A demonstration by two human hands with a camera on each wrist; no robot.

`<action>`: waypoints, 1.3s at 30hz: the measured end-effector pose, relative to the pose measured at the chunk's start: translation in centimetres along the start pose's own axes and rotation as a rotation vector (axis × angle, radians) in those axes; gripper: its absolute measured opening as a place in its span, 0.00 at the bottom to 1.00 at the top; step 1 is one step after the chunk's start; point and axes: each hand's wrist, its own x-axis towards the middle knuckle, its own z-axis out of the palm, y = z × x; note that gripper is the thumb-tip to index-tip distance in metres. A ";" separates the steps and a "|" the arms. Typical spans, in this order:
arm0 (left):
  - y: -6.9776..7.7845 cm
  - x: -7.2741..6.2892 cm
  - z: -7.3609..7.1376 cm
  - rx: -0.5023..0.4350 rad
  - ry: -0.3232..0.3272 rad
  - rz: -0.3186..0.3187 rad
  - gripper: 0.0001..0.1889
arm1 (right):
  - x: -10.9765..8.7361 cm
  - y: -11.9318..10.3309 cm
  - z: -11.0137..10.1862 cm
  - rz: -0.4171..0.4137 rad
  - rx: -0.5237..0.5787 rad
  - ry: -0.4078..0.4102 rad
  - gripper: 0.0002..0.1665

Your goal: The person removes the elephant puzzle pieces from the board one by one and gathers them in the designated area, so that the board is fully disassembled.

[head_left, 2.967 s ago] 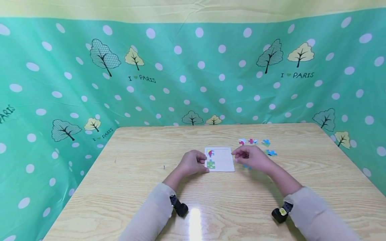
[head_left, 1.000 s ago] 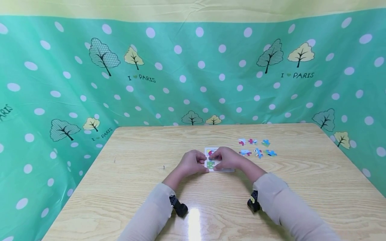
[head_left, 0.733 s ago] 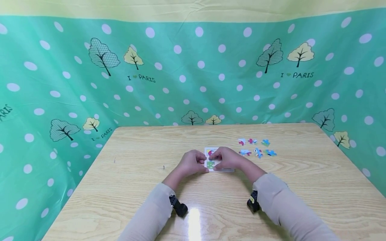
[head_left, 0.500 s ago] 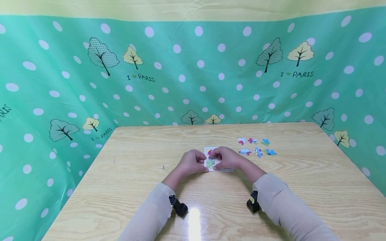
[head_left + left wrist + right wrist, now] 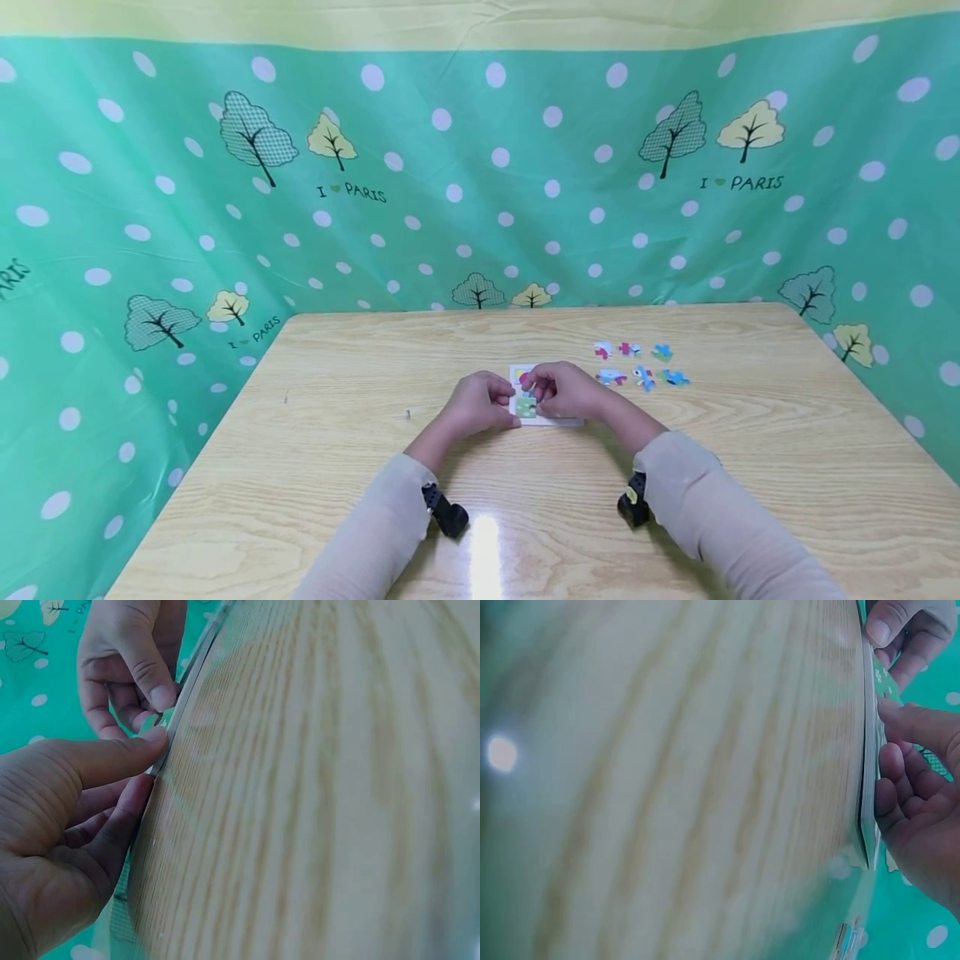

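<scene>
A small white puzzle tray (image 5: 566, 422) lies on the table between both hands. My left hand (image 5: 480, 405) grips its left edge, thumb at the near corner and fingers farther up the side. Inside the tray's left part sits a green puzzle piece (image 5: 527, 407) with a blue tab. Above it shows a yellow and red piece (image 5: 521, 377), partly covered by fingers. My right hand (image 5: 576, 393) reaches over the tray and pinches the green piece between thumb and index finger. In the right wrist view the green piece (image 5: 885, 681) stands slightly proud of the tray edge.
Several loose puzzle pieces lie in two rows right of the tray, among them a white and red one (image 5: 602, 351) and a blue one (image 5: 676, 378). A tiny dark speck (image 5: 408, 413) is on the wooden table (image 5: 337, 500). A dotted green curtain (image 5: 420, 167) hangs behind.
My right hand has moved left from beside the tray to over the green piece. Lately its thumb has shifted up along the piece's right side. The left hand keeps its place.
</scene>
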 end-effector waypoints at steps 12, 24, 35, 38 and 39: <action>-0.1 0.0 0.0 0.002 -0.011 -0.008 0.24 | 0.0 0.0 0.0 0.010 -0.081 0.022 0.15; -0.1 0.0 0.0 0.002 -0.013 -0.019 0.24 | -1.0 0.1 -0.7 -0.054 -0.017 0.057 0.15; 0.0 0.0 0.0 0.015 -0.011 -0.045 0.23 | -2.3 0.2 -1.6 -0.024 0.055 0.098 0.15; 0.0 0.0 0.0 0.015 -0.012 -0.040 0.23 | -2.8 0.3 -1.7 -0.031 0.071 0.113 0.14; 0.0 0.0 0.0 0.016 -0.013 -0.041 0.23 | -3.0 0.4 -1.8 -0.032 0.078 0.117 0.14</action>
